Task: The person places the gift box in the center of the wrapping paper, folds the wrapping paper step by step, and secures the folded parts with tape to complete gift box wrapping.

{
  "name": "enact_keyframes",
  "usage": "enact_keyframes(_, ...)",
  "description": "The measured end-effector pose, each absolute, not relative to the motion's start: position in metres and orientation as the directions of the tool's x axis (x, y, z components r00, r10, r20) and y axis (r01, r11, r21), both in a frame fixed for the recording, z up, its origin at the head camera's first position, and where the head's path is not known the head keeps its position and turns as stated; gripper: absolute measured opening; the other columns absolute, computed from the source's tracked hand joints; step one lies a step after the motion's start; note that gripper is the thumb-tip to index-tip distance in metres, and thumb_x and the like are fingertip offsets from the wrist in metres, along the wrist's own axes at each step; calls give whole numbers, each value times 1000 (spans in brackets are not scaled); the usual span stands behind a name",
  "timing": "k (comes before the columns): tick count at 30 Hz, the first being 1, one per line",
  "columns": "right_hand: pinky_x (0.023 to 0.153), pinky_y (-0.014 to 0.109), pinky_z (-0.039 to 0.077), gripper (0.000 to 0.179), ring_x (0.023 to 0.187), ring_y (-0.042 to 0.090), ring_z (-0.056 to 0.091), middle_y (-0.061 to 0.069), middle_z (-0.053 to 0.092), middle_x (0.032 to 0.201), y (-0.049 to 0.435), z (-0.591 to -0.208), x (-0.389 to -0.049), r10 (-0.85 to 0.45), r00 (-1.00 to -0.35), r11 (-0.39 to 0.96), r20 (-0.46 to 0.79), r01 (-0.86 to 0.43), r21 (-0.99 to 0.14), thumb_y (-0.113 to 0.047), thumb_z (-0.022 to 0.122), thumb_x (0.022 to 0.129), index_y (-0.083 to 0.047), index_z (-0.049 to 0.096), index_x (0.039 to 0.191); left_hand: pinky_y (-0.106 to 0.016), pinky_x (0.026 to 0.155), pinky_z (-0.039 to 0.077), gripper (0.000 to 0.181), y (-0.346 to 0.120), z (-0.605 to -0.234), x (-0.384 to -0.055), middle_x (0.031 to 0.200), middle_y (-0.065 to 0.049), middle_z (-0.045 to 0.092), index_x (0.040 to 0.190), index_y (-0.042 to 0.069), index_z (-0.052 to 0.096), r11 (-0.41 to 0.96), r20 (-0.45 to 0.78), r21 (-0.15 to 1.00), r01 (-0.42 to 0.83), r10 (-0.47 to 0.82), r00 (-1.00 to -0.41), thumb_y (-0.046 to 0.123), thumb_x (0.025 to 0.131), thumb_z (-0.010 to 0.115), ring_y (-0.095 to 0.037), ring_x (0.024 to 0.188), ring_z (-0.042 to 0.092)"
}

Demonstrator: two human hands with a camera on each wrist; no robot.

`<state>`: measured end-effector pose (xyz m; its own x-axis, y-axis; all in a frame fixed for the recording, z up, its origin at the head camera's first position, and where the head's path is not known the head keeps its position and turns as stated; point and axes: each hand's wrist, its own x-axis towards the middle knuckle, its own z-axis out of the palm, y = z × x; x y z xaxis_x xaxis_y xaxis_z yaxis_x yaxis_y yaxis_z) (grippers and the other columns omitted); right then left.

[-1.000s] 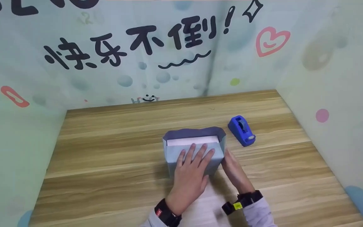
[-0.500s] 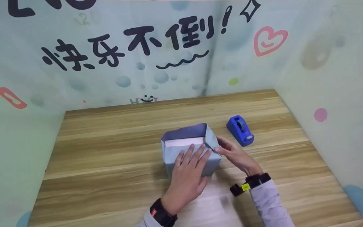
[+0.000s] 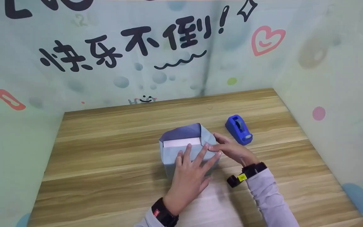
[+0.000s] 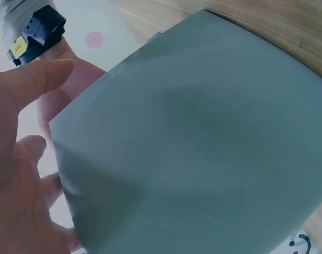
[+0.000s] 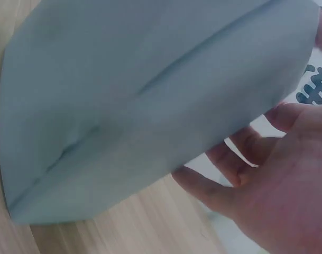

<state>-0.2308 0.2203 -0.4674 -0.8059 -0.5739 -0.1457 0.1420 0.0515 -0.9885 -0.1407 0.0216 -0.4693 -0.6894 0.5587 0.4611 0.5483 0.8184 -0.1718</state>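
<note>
A box (image 3: 176, 142) with a pale top stands wrapped in blue-grey wrapping paper (image 3: 169, 155). Its paper rises above the top at the back and is folded inward at the right corner. My left hand (image 3: 186, 183) rests on the front flap with spread, fairly straight fingers, two of them reaching the folded corner. At that corner my right hand (image 3: 235, 151) pinches the paper, thumb on the fold and other fingers behind. The left wrist view is filled by a smooth paper side (image 4: 192, 132). Creases cross the paper (image 5: 123, 106) in the right wrist view.
A blue tape dispenser (image 3: 239, 129) stands on the wooden table (image 3: 106, 151), behind and right of the box. Printed cloth walls (image 3: 169, 78) close off the table's back and both sides.
The right hand has risen from the box's lower right side to the top corner and folded the right paper edge inward. The left hand stays on the flap, its fingers spread wider.
</note>
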Motion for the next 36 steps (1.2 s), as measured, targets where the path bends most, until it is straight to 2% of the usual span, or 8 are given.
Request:
enact_keyframes(5,98,30,37,23,102,11,55,-4,64,103,215,-469,-236,-569,-808,-19,-154,201,-979,-17,53,93,-16,61,115,-52,92,41,88,23,-468,-141,150,2,32,146,35,26,831,456,-197,520,547,-702,66,72,62,-39,124,43)
enact_keyframes(9,91,27,43,17,92,10,58,-5,67,93,215,-466,-243,-574,-809,-35,-130,183,-983,-15,55,93,-18,70,99,-52,91,41,87,25,-465,-141,145,2,39,144,30,31,843,460,-177,508,527,-714,67,72,62,-37,123,45)
enact_keyframes(16,77,24,44,23,73,7,53,-9,59,71,217,-455,-255,-553,-831,162,-64,-31,-986,-20,57,92,-15,68,73,-50,90,42,81,27,-460,-142,145,-5,37,142,32,34,856,430,-161,491,508,-746,63,73,64,-34,122,46)
enact_keyframes(19,78,24,45,23,74,7,55,-8,60,73,217,-451,-255,-551,-833,208,-46,-83,-975,-20,56,93,-6,68,79,-49,91,41,83,28,-458,-142,148,-9,34,142,32,33,862,397,-147,484,500,-770,61,72,66,-34,123,45)
enact_keyframes(23,78,23,49,28,80,7,60,-6,68,83,212,-442,-252,-499,-866,246,-40,-97,-964,-20,57,92,4,69,98,-50,92,40,83,28,-457,-141,149,-10,32,143,32,32,865,365,-127,485,495,-788,59,73,67,-34,124,44)
enact_keyframes(29,77,24,50,28,87,8,64,0,72,100,189,-408,-251,-474,-881,398,17,-232,-888,-33,63,88,-12,73,104,-50,93,40,80,29,-457,-140,147,-9,34,141,33,35,864,352,-127,487,498,-793,60,73,66,-34,125,43)
enact_keyframes(32,91,31,49,28,101,11,64,1,69,110,179,-391,-249,-504,-857,338,109,-312,-888,-33,59,90,-15,71,107,-49,93,40,78,28,-458,-140,147,-8,35,139,34,38,868,358,-122,482,491,-794,59,71,68,-34,126,43)
enact_keyframes(36,101,39,42,26,116,17,57,3,64,121,181,-382,-239,-424,-885,215,191,-303,-928,-23,54,94,-12,66,114,-47,92,41,79,26,-459,-142,147,-8,35,136,32,40,867,402,-117,484,487,-776,58,69,71,-33,124,44)
